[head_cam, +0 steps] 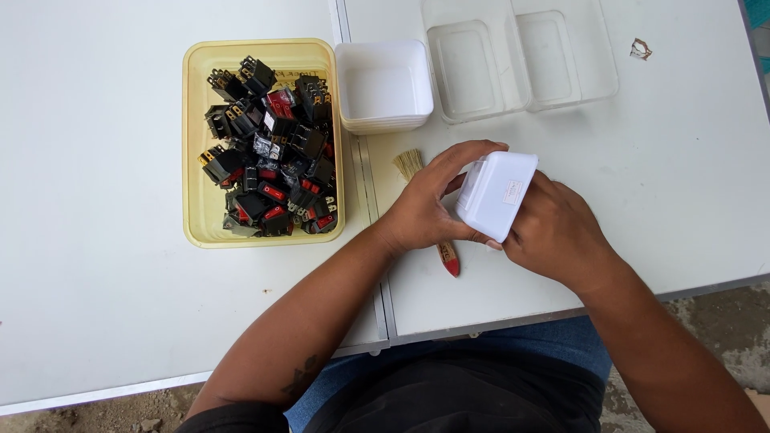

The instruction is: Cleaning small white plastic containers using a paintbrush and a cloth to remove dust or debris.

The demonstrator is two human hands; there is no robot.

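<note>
Both hands grip a white tub (496, 195) above the bench (561, 265), left hand (429, 200) on its near end, right hand (553, 232) beneath (its fingers probably curled under), long axis tilted away.

The brush (429, 208) lies mostly hidden under the left hand (429, 204), only bristles and a red handle tip showing. The right hand (553, 232) hides its fingertips behind the white tub (497, 192). The clear trays (521, 56) are cut by the top edge.
</note>
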